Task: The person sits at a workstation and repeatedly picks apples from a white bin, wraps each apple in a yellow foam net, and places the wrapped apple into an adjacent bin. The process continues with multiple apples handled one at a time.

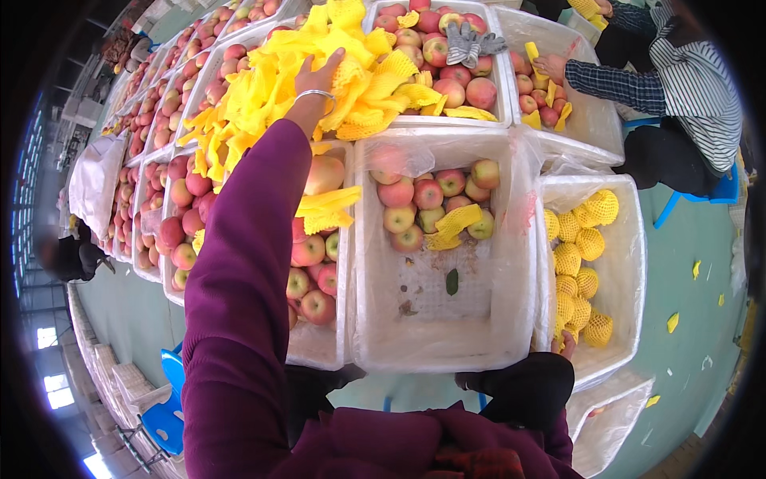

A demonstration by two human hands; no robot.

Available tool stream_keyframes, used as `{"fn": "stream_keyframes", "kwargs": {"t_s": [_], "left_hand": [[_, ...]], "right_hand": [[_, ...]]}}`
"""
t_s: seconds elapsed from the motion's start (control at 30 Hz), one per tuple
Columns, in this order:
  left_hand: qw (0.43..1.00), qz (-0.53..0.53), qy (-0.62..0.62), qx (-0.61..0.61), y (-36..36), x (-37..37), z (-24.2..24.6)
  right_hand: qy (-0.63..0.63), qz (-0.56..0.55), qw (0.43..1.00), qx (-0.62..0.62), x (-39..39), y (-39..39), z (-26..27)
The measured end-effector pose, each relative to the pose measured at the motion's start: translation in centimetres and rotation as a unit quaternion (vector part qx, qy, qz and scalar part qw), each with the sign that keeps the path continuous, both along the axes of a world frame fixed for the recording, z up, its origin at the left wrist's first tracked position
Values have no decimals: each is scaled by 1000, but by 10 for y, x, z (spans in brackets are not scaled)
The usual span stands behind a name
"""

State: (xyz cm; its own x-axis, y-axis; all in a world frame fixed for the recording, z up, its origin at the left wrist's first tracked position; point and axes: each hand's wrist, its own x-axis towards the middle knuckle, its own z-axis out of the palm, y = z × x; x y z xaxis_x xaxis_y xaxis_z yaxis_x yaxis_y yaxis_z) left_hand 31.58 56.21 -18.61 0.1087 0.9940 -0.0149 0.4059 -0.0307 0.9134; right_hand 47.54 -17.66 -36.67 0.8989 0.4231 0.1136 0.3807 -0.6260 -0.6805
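Observation:
My left hand [317, 79], with a bracelet at the wrist, reaches onto a heap of yellow foam fruit nets [272, 72]. Its visible fingers are apart on the nets. At the near left rim of a foam crate [625, 281] is my right hand [565, 345], mostly hidden, beside several netted apples [589, 243]; its grip cannot be made out. Directly before me stands a plastic-lined crate [443, 347]. Bare red-green apples [428, 194] fill its far part, with one loose yellow net [455, 226] lying on them and a green leaf [452, 282] on its floor.
Crates of apples [311, 281] extend to the left and far side. Grey striped gloves [470, 45] lie on apples in a far crate. At the right, a person in a striped top [697, 90] handles netting. A blue chair [164, 419] stands at lower left.

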Motion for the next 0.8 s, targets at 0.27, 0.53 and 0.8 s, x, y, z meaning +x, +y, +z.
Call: {"fn": "stream_keyframes", "kwargs": {"t_s": [0.27, 0.53, 0.8], "left_hand": [[984, -58, -13, 167, -29, 56, 28], [971, -217, -21, 96, -166, -51, 82], [958, -209, -159, -115, -332, -170, 50]], "right_hand": [[-5, -14, 1000, 10, -3, 3, -7], [84, -9, 994, 65, 23, 23, 36], [175, 340, 922, 52, 14, 231, 182]]}}
